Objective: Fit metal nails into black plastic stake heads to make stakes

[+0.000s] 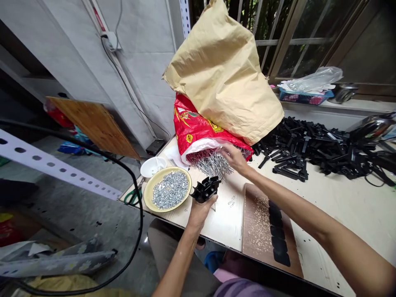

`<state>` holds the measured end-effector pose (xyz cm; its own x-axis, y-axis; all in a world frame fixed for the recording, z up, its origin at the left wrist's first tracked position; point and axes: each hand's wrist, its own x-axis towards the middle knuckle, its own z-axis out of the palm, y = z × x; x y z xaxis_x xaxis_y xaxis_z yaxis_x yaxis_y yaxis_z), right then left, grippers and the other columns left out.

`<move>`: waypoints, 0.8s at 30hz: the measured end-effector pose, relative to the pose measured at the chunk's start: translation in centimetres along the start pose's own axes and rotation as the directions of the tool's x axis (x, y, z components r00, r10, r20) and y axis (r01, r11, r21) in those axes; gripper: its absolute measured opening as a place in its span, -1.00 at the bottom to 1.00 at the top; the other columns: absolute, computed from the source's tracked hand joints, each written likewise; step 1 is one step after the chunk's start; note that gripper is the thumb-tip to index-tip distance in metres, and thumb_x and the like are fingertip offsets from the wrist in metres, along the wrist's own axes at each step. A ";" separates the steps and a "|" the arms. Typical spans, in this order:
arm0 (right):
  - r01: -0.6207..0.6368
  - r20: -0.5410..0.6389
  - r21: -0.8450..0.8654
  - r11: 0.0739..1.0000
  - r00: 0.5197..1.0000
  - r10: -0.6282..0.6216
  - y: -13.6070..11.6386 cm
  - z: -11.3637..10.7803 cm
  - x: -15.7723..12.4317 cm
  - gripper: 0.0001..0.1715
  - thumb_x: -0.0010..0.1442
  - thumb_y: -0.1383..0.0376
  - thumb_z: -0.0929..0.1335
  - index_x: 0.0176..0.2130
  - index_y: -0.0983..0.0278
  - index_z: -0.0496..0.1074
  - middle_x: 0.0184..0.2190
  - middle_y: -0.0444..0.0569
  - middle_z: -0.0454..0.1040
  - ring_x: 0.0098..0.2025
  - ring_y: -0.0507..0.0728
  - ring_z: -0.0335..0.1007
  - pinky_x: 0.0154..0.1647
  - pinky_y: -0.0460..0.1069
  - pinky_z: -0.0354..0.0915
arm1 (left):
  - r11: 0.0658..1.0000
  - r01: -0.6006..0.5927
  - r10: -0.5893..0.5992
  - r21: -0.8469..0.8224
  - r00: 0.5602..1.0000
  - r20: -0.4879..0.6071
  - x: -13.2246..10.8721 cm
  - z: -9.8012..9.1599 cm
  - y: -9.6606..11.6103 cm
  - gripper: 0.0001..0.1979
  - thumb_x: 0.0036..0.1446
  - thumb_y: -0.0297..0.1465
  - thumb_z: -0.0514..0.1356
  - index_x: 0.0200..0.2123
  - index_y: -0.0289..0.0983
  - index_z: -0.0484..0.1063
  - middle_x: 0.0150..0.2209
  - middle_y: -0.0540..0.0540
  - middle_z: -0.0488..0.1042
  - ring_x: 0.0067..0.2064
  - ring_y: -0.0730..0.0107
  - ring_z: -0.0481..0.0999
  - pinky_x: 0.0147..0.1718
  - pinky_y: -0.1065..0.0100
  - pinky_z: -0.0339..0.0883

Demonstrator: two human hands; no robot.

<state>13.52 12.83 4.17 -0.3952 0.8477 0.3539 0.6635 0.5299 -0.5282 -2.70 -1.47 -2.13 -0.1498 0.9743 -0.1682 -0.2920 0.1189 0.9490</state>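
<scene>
My left hand (199, 212) is closed around a cluster of black plastic parts (206, 188) in front of the bag. A thin metal pin sticks out below that hand. My right hand (234, 158) reaches over long silvery screws (213, 166) spilling from the mouth of a red woven bag (198, 130). Its fingers look stretched and apart, with fingertips at the edge of the pile; I see nothing held in them. Left of my left hand stands a yellow bowl (146, 196) full of small metal nuts.
A white bowl (146, 168) and green-handled scissors (133, 197) lie at the table's left end. A brown paper sack (222, 70) rests over the red bag. Black plastic pieces (318, 148) are heaped at right. A brown board (252, 198) carries black pads (279, 243). A black cable (140, 222) hangs at left.
</scene>
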 end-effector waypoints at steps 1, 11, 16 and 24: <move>-0.007 -0.042 0.160 0.987 0.999 0.014 -0.3 -1.0 -0.1 -0.58 0.36 0.17 0.07 0.08 0.25 0.23 -0.20 0.01 0.45 -0.17 0.08 0.33 -0.15 -0.02 0.21 | 1.000 -0.009 0.010 0.028 1.000 -0.024 0.3 -0.1 0.0 -0.64 -0.27 -0.41 0.40 -0.28 -0.29 0.54 -0.24 -0.15 0.58 -0.14 0.19 0.52 -0.06 0.19 0.31; 0.170 0.461 0.177 0.970 0.856 -0.234 -5.9 -6.8 -2.4 -0.77 0.24 0.25 0.26 -0.26 0.32 0.45 -0.49 -0.14 0.42 -0.47 -0.04 0.28 -0.42 -0.13 0.15 | 0.974 -0.025 0.021 0.225 1.000 0.021 1.1 1.1 1.2 -0.76 -0.25 -0.40 0.35 -0.39 -0.30 0.54 -0.47 -0.03 0.54 -0.39 0.27 0.48 -0.37 0.33 0.33; 0.312 0.497 0.013 0.950 0.822 -0.277 -6.4 -7.0 -2.3 -0.91 0.10 0.42 0.32 -0.35 0.32 0.45 -0.41 -0.09 0.44 -0.38 0.00 0.30 -0.35 -0.12 0.16 | 0.961 -0.073 0.055 0.268 0.996 0.074 0.6 1.8 1.7 -0.79 -0.22 -0.41 0.33 -0.39 -0.28 0.54 -0.46 -0.02 0.53 -0.39 0.28 0.46 -0.34 0.30 0.33; 0.306 0.324 0.065 0.950 0.893 -0.311 -7.3 -8.1 -2.1 -0.60 0.25 0.11 0.24 -0.03 0.32 0.29 -0.11 0.03 0.41 -0.15 0.09 0.31 -0.17 -0.03 0.21 | 0.975 -0.035 0.009 0.218 0.993 0.118 0.4 2.4 1.8 -0.72 -0.21 -0.43 0.35 -0.31 -0.29 0.54 -0.36 -0.07 0.57 -0.30 0.24 0.50 -0.24 0.23 0.36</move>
<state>14.63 6.99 13.55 -0.7653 0.6013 0.2299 0.4676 0.7647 -0.4434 -1.01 -0.42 0.16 -0.0402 0.9911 -0.1270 -0.0739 0.1238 0.9895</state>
